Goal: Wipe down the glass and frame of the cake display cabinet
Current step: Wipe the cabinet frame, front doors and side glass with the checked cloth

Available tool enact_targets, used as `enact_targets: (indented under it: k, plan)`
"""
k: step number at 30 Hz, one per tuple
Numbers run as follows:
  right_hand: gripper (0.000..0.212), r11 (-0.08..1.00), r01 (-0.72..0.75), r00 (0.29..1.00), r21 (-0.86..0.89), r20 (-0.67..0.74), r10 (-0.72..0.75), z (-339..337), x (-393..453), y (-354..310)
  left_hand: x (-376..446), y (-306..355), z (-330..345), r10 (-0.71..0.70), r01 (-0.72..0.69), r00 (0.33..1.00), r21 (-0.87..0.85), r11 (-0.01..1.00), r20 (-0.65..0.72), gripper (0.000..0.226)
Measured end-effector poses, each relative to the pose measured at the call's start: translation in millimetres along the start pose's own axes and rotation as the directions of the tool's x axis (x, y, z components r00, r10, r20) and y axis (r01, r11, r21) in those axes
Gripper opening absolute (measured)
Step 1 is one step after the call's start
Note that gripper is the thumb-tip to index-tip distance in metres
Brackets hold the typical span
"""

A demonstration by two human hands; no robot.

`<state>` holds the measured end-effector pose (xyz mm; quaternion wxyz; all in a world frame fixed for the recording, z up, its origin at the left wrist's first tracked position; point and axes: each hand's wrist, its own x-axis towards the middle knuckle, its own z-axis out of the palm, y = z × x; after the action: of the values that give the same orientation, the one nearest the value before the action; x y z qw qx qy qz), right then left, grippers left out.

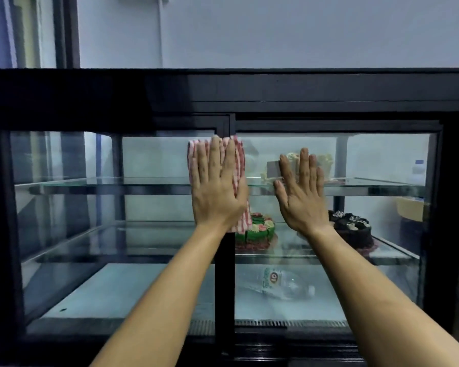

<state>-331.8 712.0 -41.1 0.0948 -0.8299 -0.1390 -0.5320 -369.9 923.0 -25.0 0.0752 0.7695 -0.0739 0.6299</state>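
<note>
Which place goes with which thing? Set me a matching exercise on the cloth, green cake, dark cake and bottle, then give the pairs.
Things:
1. striped cloth
2. green cake
3. dark cake
4. plastic bottle

Places:
A. lying on the cabinet floor
B. middle shelf, right side
C. under the left hand, against the glass
D. middle shelf, beside the centre post

Pairs: 1-C, 2-D, 3-B, 4-A

dim, bluish | soft blur throughout | edges bowed | glass [154, 160] perhaps faintly reflective
</note>
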Motion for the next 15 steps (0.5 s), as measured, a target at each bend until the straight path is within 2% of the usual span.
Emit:
enact_targets:
  k: [4,8,11,13,15]
  plan:
    - [0.065,1.0,-0.005,1.0,-0.002,-0.002,0.005,-0.2,-0.9,-0.5,-163.0,-0.8,26.2,-0.042,0.041,0.995,0.017,0.999,0.086,0.085]
    - [0.065,1.0,-0.014,1.0,0.019,0.018,0.014,-1.2,-1.3,-0.7,-297.4,1.5,37.0,-0.134,0.12,0.957,0.072,0.99,0.256,0.078]
    - [0.065,1.0,-0.013,0.999,0.025,0.044,0.012,-4.4,1.7,-2.0,-318.7,-0.5,37.2,-0.142,0.117,0.923,0.091,0.989,0.357,0.069]
    - [0.064,0.999,-0.017,0.998,0.045,0.066,0.014,-8.3,1.9,-4.3,-311.3,-2.2,32.7,-0.09,0.057,0.931,0.104,0.993,0.353,0.075]
    - [0.064,0.998,-0.018,0.996,0.059,0.091,0.012,-6.3,-0.6,-3.6,-289.8,-10.2,27.9,-0.003,-0.014,0.945,0.048,0.999,0.328,0.085]
